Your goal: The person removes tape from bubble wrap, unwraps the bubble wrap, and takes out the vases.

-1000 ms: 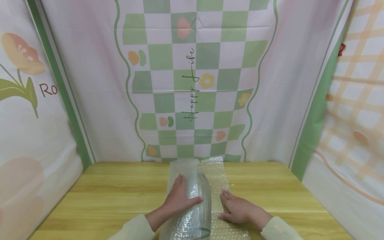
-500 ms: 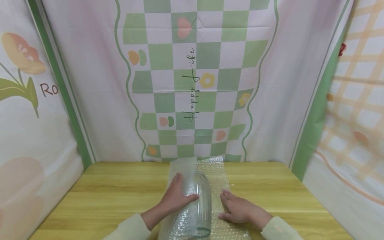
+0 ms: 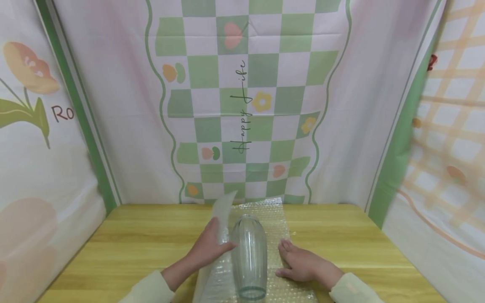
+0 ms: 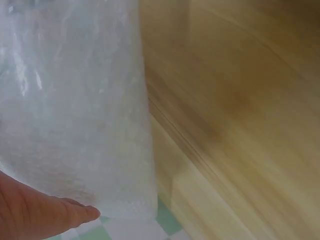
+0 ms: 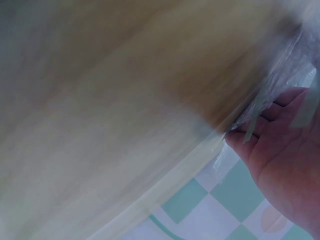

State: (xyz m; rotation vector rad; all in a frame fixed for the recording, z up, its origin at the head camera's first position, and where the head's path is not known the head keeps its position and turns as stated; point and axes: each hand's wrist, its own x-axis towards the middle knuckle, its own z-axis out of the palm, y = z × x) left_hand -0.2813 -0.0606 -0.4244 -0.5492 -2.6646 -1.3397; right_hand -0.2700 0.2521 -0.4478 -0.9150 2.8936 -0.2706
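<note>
A clear, ribbed glass vase [image 3: 250, 259] lies on its side on a sheet of bubble wrap [image 3: 270, 214], its thick greenish end towards me. Along the vase's left, a flap of the wrap [image 3: 223, 210] stands up and curves. My left hand [image 3: 208, 246] rests against this flap, fingers extended and thumb reaching towards the glass. In the left wrist view, part of that hand [image 4: 45, 212] touches the cloudy wrap [image 4: 85, 110]. My right hand [image 3: 301, 263] touches the sheet's right side, thumb apart from the fingers; the right wrist view shows its palm [image 5: 287, 155] beside the wrap.
The wood-patterned table [image 3: 356, 244] extends on both sides of the wrap. A green-and-white checked cloth [image 3: 246, 126] hangs behind its far edge, with printed cloths [image 3: 49, 176] at the sides.
My left hand has moved left, and the flap that lay over the vase has lifted off it, leaving the glass uncovered. The right hand has stayed in place.
</note>
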